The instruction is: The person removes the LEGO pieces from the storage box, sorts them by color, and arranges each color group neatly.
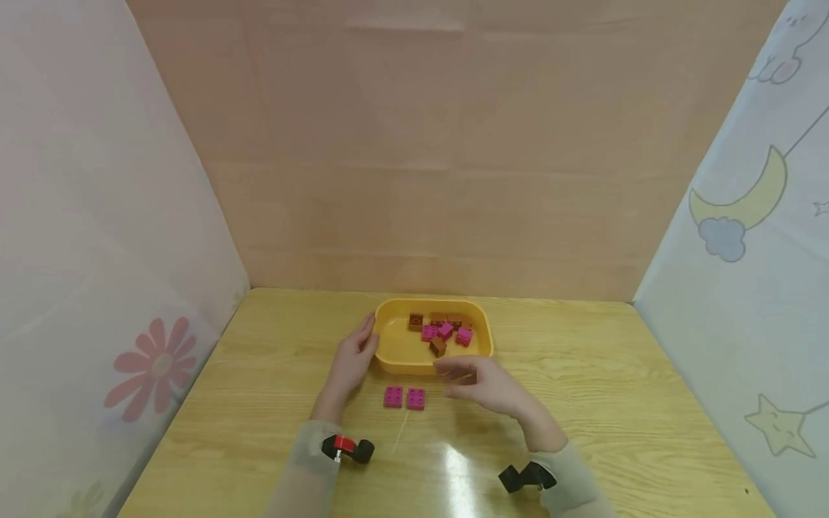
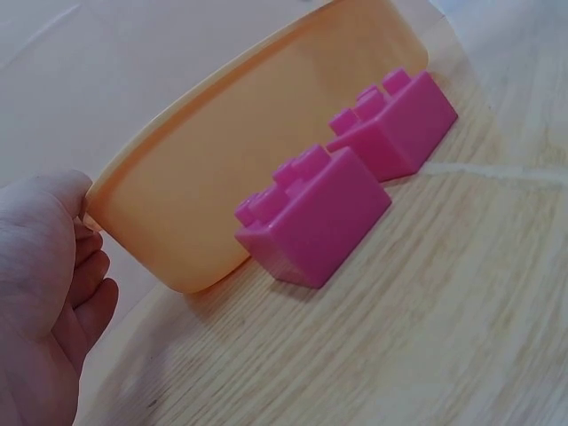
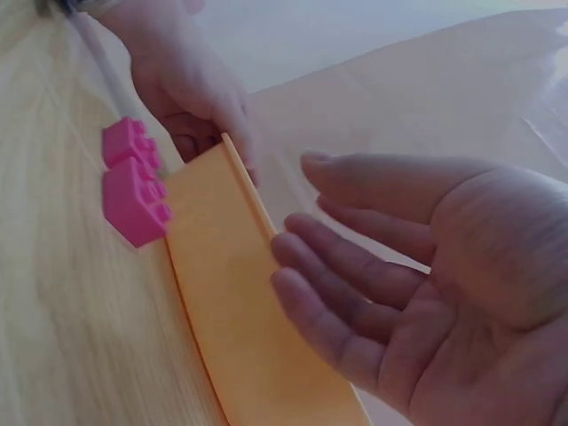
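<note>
A yellow plastic tray (image 1: 401, 367) stands on the table, holding several pink and brown toy building blocks, among them a brown block (image 1: 437, 347) and a pink block (image 1: 463, 336). My left hand (image 1: 353, 354) holds the tray at its left end, with the thumb at the rim (image 2: 91, 191). Over the tray's front right edge hovers my right hand (image 1: 482, 383), its fingers loosely bent and nothing between them. Two pink blocks (image 1: 393, 396) (image 2: 315, 217) sit side by side, studs up, on the table in front of the tray.
Beneath everything is a wood-grain table (image 1: 583, 388). A plain tan backdrop (image 1: 421, 180) rises behind it. Printed cloth walls flank the table, with a flower (image 1: 158, 365) at left and a moon (image 1: 745, 201) at right.
</note>
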A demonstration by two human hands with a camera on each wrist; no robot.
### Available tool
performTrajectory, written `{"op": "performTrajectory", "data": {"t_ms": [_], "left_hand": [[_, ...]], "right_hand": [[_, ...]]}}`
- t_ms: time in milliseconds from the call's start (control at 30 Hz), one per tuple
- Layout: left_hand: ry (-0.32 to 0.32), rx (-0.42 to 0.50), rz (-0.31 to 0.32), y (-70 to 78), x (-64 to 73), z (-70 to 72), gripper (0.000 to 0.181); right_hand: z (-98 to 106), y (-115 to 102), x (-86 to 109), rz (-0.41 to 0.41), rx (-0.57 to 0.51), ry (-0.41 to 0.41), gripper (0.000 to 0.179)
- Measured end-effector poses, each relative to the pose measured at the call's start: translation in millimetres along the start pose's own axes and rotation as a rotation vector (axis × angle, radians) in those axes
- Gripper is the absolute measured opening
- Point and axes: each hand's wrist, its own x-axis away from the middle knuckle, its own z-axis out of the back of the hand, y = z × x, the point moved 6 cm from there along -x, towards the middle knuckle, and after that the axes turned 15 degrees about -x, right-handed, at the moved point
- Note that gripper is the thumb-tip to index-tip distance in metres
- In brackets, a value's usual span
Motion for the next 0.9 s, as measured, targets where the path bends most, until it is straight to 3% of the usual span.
{"op": "performTrajectory", "data": {"t_ms": [267, 533, 900], "left_hand": [[-0.002, 0.005, -0.008, 7.2, 0.2, -0.8, 0.049], [-0.003, 0.004, 0.004, 9.8, -0.3, -0.3, 0.048], [-0.002, 0.008, -0.007, 7.8, 0.1, -0.6, 0.049]], "right_hand": [[31.6, -6.1, -10.1, -0.011, -0.014, 0.184, 0.041], [39.6, -1.7, -39.2, -0.022, 0.155, 0.167, 0.039], [40.3, 7.9, -69.7, -0.082, 0.292, 0.162, 0.044]]}}
